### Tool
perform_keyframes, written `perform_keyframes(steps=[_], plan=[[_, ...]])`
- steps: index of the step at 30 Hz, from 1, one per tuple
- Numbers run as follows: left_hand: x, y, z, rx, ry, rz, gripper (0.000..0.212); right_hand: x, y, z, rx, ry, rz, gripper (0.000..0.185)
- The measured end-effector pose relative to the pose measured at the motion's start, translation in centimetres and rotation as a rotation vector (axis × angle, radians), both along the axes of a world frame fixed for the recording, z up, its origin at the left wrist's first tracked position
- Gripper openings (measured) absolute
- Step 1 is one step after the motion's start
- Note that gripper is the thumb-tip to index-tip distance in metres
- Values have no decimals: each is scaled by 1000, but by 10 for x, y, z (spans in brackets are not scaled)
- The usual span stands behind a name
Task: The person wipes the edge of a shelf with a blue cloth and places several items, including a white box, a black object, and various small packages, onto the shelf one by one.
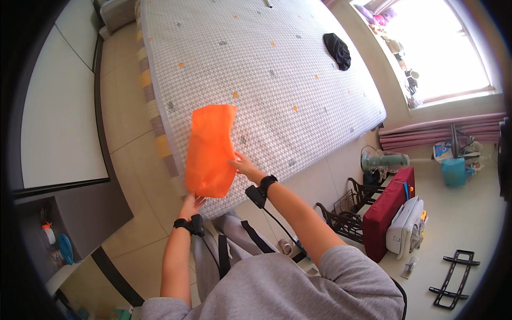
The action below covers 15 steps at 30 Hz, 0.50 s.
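An orange fabric bag, fairly flat and softly creased, is spread over the near left corner of the bed. My right hand grips its right side, where an orange handle loop shows beside the fingers. At the bag's lower left corner, my left hand pinches the edge, with some fingers hidden under the fabric. Both wrists wear black straps with small cabled boxes. Farther off on the quilted mattress cover lies a crumpled black cloth item.
Right of the bed stand a dark metal frame, a dark red padded piece and a pale bag. A black bracket lies at far right. On the left is a cabinet with an open shelf. A window sill holds toys.
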<state>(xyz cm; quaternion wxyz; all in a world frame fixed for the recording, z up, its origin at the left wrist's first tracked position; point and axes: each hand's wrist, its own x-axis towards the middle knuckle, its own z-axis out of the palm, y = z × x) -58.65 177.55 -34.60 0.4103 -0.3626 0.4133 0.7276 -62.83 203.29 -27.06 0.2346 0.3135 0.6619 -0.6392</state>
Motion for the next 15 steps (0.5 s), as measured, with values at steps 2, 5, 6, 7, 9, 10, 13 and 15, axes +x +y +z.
perform_keyframes(steps=[2, 5, 6, 7, 9, 10, 13, 15], plan=[[4, -7, 4, 18, 26, 10, 39, 10, -3, 4, -6, 17, 42, 47], [-2, -15, 10, 41, 84, -53, 39, 18, -14, -6, 108, 126, 103, 34], [-9, -7, 25, -98, 161, -130, 42, 15, -13, -18, 275, 160, 66, 29], [-14, -4, 32, -241, 235, -194, 45, 11, -17, -24, 439, 192, 41, 25], [-22, -12, 21, -180, 288, -219, 47, 6, -29, -29, 436, 319, -35, 24], [-16, -19, 16, -135, 329, -238, 50, 5, -41, -17, 352, 261, -59, 25], [3, -20, 39, -184, 399, -367, 52, 9, -46, 5, 311, 126, -95, 29], [11, -32, 60, -222, 385, -396, 54, 7, -44, 11, 287, 73, -101, 31]])
